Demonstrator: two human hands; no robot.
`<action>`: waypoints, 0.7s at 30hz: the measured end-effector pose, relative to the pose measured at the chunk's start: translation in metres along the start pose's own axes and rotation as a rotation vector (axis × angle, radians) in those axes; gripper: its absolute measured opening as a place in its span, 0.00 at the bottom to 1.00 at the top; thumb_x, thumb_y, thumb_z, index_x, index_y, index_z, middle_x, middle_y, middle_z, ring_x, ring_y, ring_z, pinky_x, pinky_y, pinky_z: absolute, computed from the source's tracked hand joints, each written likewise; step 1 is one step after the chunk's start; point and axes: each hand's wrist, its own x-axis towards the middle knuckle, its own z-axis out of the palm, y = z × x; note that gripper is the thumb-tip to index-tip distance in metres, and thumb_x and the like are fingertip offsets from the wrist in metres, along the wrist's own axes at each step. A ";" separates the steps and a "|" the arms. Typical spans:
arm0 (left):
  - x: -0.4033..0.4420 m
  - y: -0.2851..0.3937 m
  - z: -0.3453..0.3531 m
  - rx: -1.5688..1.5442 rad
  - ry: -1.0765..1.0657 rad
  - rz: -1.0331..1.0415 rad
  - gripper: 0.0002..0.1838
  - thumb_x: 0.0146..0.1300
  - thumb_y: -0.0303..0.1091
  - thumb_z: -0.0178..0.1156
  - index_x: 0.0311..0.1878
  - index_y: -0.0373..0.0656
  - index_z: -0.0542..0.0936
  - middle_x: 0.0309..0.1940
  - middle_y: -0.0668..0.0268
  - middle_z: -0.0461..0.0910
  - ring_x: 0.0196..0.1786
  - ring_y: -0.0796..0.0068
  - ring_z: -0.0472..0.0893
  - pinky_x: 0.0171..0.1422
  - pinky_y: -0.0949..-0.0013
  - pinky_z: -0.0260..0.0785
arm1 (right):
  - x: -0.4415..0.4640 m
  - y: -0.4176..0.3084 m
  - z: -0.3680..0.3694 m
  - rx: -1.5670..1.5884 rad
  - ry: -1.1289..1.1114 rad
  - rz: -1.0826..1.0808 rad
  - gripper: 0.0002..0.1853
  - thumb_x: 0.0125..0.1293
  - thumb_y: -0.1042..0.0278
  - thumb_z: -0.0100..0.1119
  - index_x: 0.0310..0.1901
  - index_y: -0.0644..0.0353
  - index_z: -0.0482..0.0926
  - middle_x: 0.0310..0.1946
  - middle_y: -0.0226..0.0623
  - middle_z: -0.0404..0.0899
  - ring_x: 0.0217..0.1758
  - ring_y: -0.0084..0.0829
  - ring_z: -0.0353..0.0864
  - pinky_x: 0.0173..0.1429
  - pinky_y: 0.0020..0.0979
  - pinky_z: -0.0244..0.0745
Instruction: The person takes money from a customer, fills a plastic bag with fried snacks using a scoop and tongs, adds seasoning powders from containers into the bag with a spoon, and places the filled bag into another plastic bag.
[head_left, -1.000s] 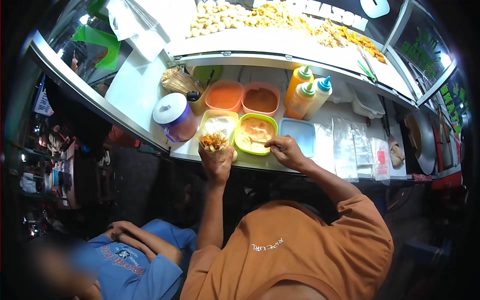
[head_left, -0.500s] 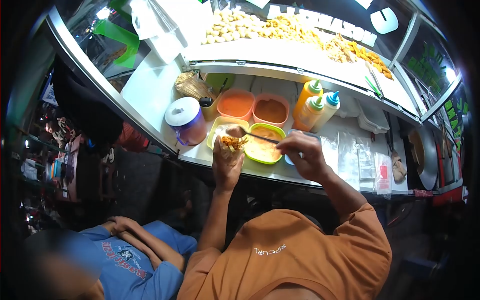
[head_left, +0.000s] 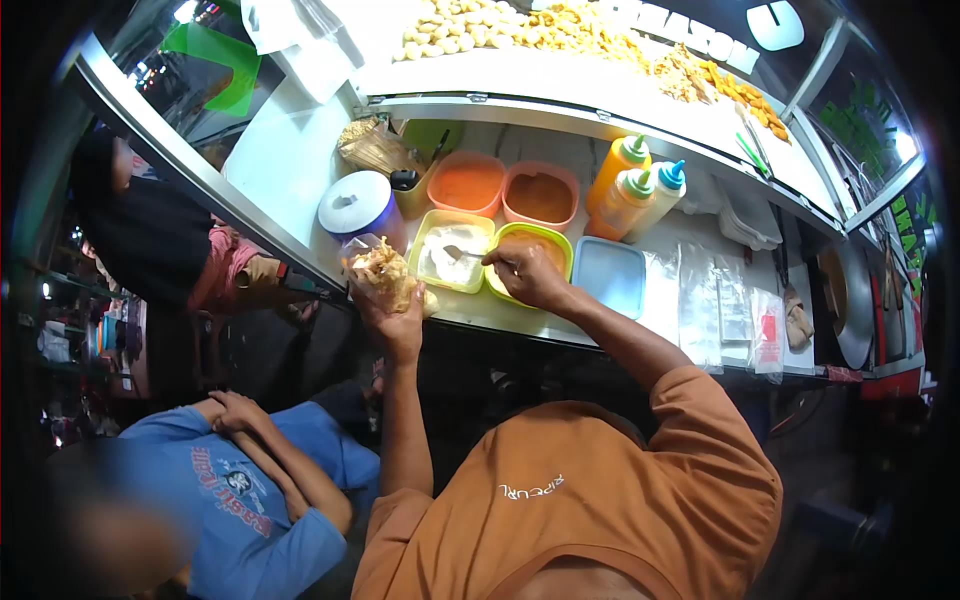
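Observation:
My left hand is wrapped round a clear plastic bag of fried snacks, raised at the counter's front edge beside the lidded jar. Pale, crinkled pieces stick out of the bag's mouth. Between the fingers of my right hand is a spoon, its bowl dipped into white powder. That powder lies in a pale yellow tub. Directly below my right hand stands a lime-green tub with orange-tinted contents, partly hidden by the hand.
Behind are orange and brown-filled pink tubs, sauce bottles and a purple jar with a white lid. A blue-lidded box and plastic bags lie rightward. Fried snacks fill the upper shelf. A person in blue sits at left.
My left hand has moved left with the snack bag, away from the tubs. My right hand has shifted left, and the spoon has gone from above the bag into the white powder.

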 end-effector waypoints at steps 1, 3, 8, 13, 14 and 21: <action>0.003 0.003 -0.003 0.034 0.004 0.015 0.50 0.47 0.26 0.76 0.70 0.34 0.55 0.65 0.50 0.63 0.66 0.58 0.67 0.71 0.59 0.58 | -0.003 0.003 0.005 0.048 -0.001 0.044 0.10 0.61 0.76 0.54 0.41 0.63 0.84 0.28 0.45 0.82 0.31 0.36 0.81 0.38 0.34 0.75; 0.003 0.005 -0.007 0.061 0.002 0.007 0.49 0.47 0.27 0.76 0.70 0.34 0.55 0.65 0.50 0.64 0.66 0.58 0.67 0.71 0.59 0.58 | -0.007 0.005 0.008 0.143 -0.006 0.133 0.10 0.61 0.76 0.54 0.40 0.63 0.84 0.26 0.44 0.82 0.28 0.31 0.80 0.35 0.32 0.74; 0.005 0.022 -0.001 0.065 -0.049 -0.011 0.51 0.44 0.24 0.75 0.70 0.35 0.56 0.65 0.47 0.64 0.65 0.50 0.69 0.68 0.57 0.63 | 0.003 -0.005 -0.018 0.146 0.139 0.139 0.09 0.61 0.77 0.54 0.40 0.65 0.83 0.25 0.35 0.80 0.24 0.19 0.73 0.29 0.26 0.69; 0.012 0.034 0.005 0.086 -0.154 0.057 0.49 0.44 0.22 0.74 0.70 0.37 0.57 0.63 0.47 0.66 0.65 0.51 0.70 0.67 0.59 0.65 | 0.014 -0.067 -0.063 0.383 0.204 0.086 0.08 0.65 0.80 0.52 0.41 0.69 0.81 0.31 0.31 0.81 0.35 0.17 0.77 0.41 0.22 0.74; 0.011 0.037 0.007 0.004 -0.171 -0.007 0.49 0.45 0.21 0.73 0.70 0.38 0.57 0.62 0.48 0.68 0.64 0.53 0.71 0.67 0.60 0.64 | 0.014 -0.078 -0.069 0.391 0.185 0.049 0.08 0.65 0.80 0.51 0.41 0.68 0.81 0.31 0.31 0.81 0.35 0.17 0.77 0.42 0.22 0.74; 0.020 0.036 0.008 0.004 -0.243 0.040 0.46 0.45 0.20 0.72 0.69 0.38 0.58 0.59 0.48 0.70 0.61 0.53 0.73 0.65 0.59 0.66 | 0.010 -0.090 -0.072 0.420 -0.027 -0.023 0.10 0.63 0.83 0.50 0.42 0.66 0.81 0.30 0.31 0.80 0.36 0.18 0.78 0.42 0.23 0.74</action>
